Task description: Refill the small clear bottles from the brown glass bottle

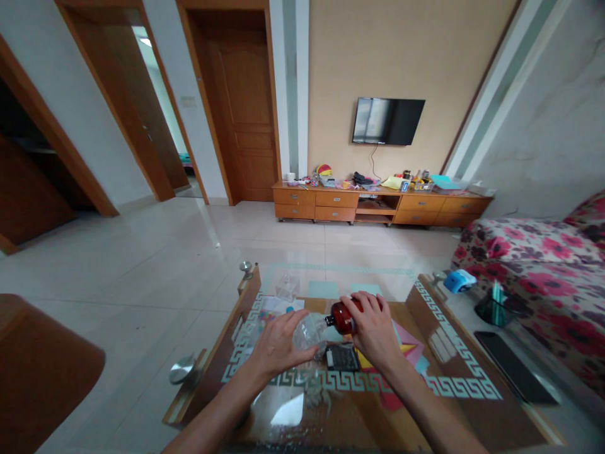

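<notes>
My left hand (282, 345) is wrapped around a clear plastic bottle (308, 331), tilted with its neck toward the right. In my right hand (374, 325) is a dark red-brown bottle (343, 318), tipped nearly level with its black neck (329, 321) pointing left. The two bottle mouths meet or almost meet; I cannot tell whether they touch. Both bottles are above a glass-topped coffee table (326, 413). A small blue cap (290, 309) shows just behind my left hand. Whether liquid is flowing is too small to make out.
A clear box (287, 288) stands at the table's far left. Under the glass lie a black packet (343, 357) and coloured papers (407, 348). On the right are a blue object (459, 281), a dark pen holder (500, 309) and a black phone-like slab (515, 367), near a floral sofa (543, 277).
</notes>
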Tool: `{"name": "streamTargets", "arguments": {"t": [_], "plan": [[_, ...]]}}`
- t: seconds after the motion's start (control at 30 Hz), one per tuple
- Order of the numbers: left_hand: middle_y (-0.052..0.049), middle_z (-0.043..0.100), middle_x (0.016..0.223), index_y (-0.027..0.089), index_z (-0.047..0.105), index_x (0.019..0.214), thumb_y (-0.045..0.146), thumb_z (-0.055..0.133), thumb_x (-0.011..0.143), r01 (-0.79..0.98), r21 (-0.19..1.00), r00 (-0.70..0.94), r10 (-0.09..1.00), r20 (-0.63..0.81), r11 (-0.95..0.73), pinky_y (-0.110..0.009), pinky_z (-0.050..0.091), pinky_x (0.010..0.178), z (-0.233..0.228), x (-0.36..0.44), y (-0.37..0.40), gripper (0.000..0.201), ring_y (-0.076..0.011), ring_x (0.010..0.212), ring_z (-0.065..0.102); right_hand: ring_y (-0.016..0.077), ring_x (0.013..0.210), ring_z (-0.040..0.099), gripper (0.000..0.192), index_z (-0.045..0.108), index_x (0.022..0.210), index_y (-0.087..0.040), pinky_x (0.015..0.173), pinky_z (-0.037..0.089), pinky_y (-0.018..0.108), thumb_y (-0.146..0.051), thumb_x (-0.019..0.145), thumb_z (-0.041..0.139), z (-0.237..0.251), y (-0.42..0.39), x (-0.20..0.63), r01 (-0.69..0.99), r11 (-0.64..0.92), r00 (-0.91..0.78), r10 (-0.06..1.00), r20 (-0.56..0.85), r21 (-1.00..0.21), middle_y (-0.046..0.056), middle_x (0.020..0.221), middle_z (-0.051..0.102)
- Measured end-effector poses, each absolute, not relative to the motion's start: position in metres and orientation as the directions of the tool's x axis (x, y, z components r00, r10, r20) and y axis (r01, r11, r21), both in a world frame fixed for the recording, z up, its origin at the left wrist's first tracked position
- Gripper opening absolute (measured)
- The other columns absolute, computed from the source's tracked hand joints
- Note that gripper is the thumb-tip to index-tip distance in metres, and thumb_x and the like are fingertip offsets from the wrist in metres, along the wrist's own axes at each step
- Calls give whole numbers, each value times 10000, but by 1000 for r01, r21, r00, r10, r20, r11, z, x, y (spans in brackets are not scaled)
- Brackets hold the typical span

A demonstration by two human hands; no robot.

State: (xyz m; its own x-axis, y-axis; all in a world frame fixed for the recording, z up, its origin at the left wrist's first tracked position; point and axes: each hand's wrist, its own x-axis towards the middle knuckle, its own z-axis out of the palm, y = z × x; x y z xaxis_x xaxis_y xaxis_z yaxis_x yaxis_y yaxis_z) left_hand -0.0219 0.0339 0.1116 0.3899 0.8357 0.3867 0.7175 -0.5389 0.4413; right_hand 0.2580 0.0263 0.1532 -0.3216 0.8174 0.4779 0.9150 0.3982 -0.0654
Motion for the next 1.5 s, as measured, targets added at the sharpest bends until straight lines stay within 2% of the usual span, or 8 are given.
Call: {"name": "streamTargets", "arguments": {"t": [0.5,0.83,1.27,1.37,1.5], "plan": [[-90,720,1387,274,586,1447,500,841,783,698,486,366,845,389,-526,-496,548,1111,108,-21,35,746,-325,1236,707,349,1324,487,688,570,1445,-313,1173,287,527,-135,795,714,154,27,256,925,378,-319,828,460,-39,117,1394,616],[-99,712,1387,263,559,1451,470,828,774,700,502,350,856,380,-509,-508,565,1075,103,-21,37,757,-334,1192,722,357,1297,495,673,568,1445,-307,1168,292,542,-156,805,707,158,25,256,925,378,-314,821,477,-41,125,1392,613],[-96,692,1405,296,538,1447,524,828,770,729,497,333,878,343,-471,-510,541,1070,101,-18,35,771,-356,1214,706,367,1305,499,679,568,1460,-312,1189,273,572,-159,817,722,160,26,260,924,378,-301,815,495,-60,138,1385,619],[-92,696,1377,301,540,1440,520,830,772,731,493,337,878,341,-472,-500,529,1074,98,-17,35,760,-347,1205,698,367,1314,496,688,570,1471,-314,1193,267,575,-137,821,706,160,27,260,926,373,-297,811,504,-53,140,1399,616],[-96,713,1235,283,610,1349,544,865,730,748,445,351,863,364,-492,-506,513,1067,99,-16,36,718,-347,1170,661,364,1315,491,677,583,1466,-307,1193,270,567,-145,821,711,161,27,261,932,361,-297,809,507,-31,138,1398,618]]}}
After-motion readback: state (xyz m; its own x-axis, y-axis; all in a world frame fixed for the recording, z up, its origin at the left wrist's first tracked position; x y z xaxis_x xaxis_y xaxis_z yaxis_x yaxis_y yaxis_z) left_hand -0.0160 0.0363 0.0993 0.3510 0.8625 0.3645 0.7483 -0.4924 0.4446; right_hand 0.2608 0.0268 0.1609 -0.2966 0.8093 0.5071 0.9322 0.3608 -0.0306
